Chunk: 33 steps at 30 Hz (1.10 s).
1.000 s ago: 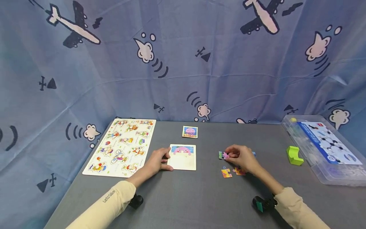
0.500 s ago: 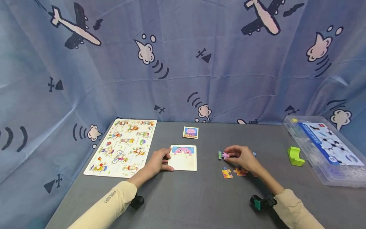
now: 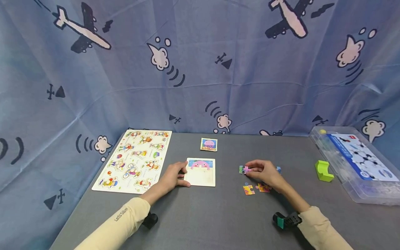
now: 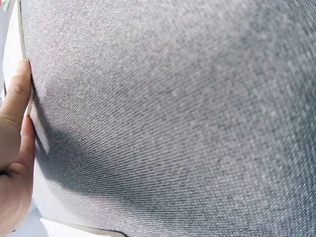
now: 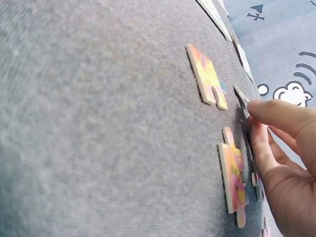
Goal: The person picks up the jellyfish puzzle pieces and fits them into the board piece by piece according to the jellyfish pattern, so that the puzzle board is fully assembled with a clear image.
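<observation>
In the head view my left hand holds the left edge of a small square puzzle board. A strip of pink sea-creature picture fills the board's top part; the lower part is bare pale wood. The left wrist view has the index finger and thumb along the board's edge. Farther right, my right hand pinches a jigsaw piece with pink and green on it, mostly covered by the fingers. Closer to me lie a yellow jigsaw piece and an orange-pink jigsaw piece. A blue piece shows behind the right hand.
A small picture card of a pink octopus lies beyond the board. At left is a large white peg-puzzle board with cartoon figures. On the right are a lime-green block and a clear plastic case. A patterned curtain hangs behind.
</observation>
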Motion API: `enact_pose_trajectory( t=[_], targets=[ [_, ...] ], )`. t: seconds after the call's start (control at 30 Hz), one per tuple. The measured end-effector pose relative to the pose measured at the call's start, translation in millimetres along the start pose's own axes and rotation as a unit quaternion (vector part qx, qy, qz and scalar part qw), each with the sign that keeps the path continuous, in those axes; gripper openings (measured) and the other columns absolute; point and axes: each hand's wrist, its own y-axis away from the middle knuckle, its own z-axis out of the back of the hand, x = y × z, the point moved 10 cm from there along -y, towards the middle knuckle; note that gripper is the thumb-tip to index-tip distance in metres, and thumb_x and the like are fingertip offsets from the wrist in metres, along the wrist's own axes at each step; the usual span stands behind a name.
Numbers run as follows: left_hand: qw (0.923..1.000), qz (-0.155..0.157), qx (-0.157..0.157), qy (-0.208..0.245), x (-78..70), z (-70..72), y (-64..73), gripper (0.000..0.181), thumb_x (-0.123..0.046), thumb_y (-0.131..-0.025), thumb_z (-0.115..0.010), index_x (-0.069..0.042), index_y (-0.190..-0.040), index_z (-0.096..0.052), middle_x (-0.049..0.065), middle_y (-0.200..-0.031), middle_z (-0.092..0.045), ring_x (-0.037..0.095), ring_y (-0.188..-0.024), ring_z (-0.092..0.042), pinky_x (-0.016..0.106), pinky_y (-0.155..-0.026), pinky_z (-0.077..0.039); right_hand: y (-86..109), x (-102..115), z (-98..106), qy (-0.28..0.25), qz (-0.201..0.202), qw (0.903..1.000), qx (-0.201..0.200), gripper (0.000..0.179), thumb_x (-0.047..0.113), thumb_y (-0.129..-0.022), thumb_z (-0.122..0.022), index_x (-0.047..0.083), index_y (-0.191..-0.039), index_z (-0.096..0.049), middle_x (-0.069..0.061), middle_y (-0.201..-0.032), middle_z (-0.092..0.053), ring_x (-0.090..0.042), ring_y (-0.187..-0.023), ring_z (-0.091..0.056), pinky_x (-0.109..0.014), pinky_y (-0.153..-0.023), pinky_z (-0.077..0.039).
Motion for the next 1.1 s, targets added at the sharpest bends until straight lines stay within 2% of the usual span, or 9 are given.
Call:
enact_pose_trajectory(
  t=[0.17,0.27,0.4,0.53,0.6,0.7,0.83,1.1],
  targets=[
    [1.0,-0.003,0.0,0.0,-2.8,1.3,0.7,0.04,-0.007,-0.063,-0.088,0.004,-0.08,-0.054,0.029,-0.114,-0.058,0.041,-0.107,-0.058,0.034,-0.076,-0.058,-0.8,0.6,1.9,-0.015,-0.001,0.9997,-0.017,0.038,0.007,-0.087,-0.071,-0.01,-0.12,-0.06,-0.024,-0.112,-0.065,-0.008,-0.089,-0.065,-0.018,-0.073,-0.054],
    [1.0,0.0,0.002,0.007,-3.0,1.7,1.3,0.04,-0.007,-0.063,-0.088,0.004,-0.078,-0.052,0.031,-0.121,-0.055,0.043,-0.112,-0.055,0.035,-0.076,-0.058,-1.3,-1.4,2.9,-0.029,-0.018,0.9989,-0.034,0.041,0.01,-0.087,-0.071,-0.008,-0.122,-0.06,-0.024,-0.117,-0.063,-0.006,-0.092,-0.064,-0.016,-0.076,-0.054],
    [1.0,0.002,0.003,0.007,-2.1,0.8,0.5,0.039,-0.007,-0.064,-0.087,0.004,-0.08,-0.054,0.027,-0.11,-0.059,0.041,-0.108,-0.057,0.034,-0.077,-0.058,-1.3,-3.9,2.4,-0.049,-0.046,0.9968,-0.043,0.044,0.014,-0.088,-0.071,-0.006,-0.126,-0.058,-0.023,-0.123,-0.06,-0.003,-0.095,-0.061,-0.016,-0.078,-0.053],
    [1.0,0.003,0.003,0.005,-0.3,-0.4,-1.0,0.039,-0.008,-0.064,-0.088,0.004,-0.083,-0.056,0.021,-0.098,-0.06,0.038,-0.103,-0.06,0.034,-0.077,-0.058,-2.2,-3.1,-3.0,-0.086,-0.06,0.9942,-0.026,0.047,0.013,-0.09,-0.069,-0.008,-0.13,-0.054,-0.022,-0.125,-0.059,-0.002,-0.096,-0.06,-0.018,-0.082,-0.053],
    [1.0,0.004,0.003,0.006,0.5,-0.7,-1.5,0.039,-0.008,-0.064,-0.088,0.005,-0.084,-0.056,0.021,-0.1,-0.06,0.038,-0.105,-0.059,0.034,-0.078,-0.058,-2.6,-1.2,-6.7,-0.105,-0.061,0.9925,-0.014,0.048,0.012,-0.09,-0.068,-0.009,-0.13,-0.052,-0.021,-0.124,-0.06,-0.002,-0.095,-0.06,-0.02,-0.083,-0.053],
    [0.9999,0.006,0.005,0.009,1.3,-0.6,-1.2,0.047,-0.008,-0.064,-0.087,0.009,-0.098,-0.06,0.018,-0.095,-0.059,0.034,-0.099,-0.061,0.034,-0.078,-0.057,-3.7,2.0,-12.6,-0.128,-0.064,0.9897,0.004,0.048,0.01,-0.09,-0.067,-0.011,-0.131,-0.051,-0.02,-0.123,-0.06,-0.003,-0.095,-0.06,-0.023,-0.085,-0.054],
    [0.9999,0.005,0.006,0.012,0.9,0.1,-0.3,0.063,-0.007,-0.064,-0.087,0.014,-0.115,-0.057,0.013,-0.089,-0.057,0.029,-0.091,-0.061,0.035,-0.077,-0.058,-5.1,3.8,-19.1,-0.157,-0.075,0.9844,0.021,0.048,0.007,-0.09,-0.067,-0.011,-0.131,-0.05,-0.019,-0.124,-0.061,-0.005,-0.098,-0.061,-0.027,-0.088,-0.054],
    [0.9999,0.007,0.004,0.011,0.9,0.3,0.6,0.07,-0.007,-0.064,-0.088,0.016,-0.12,-0.055,0.014,-0.09,-0.058,0.029,-0.093,-0.061,0.034,-0.079,-0.057,-7.5,7.3,-31.7,-0.198,-0.081,0.9759,0.042,0.048,0.003,-0.092,-0.063,-0.014,-0.133,-0.046,-0.013,-0.122,-0.063,-0.005,-0.097,-0.061,-0.029,-0.091,-0.052]
  ],
)
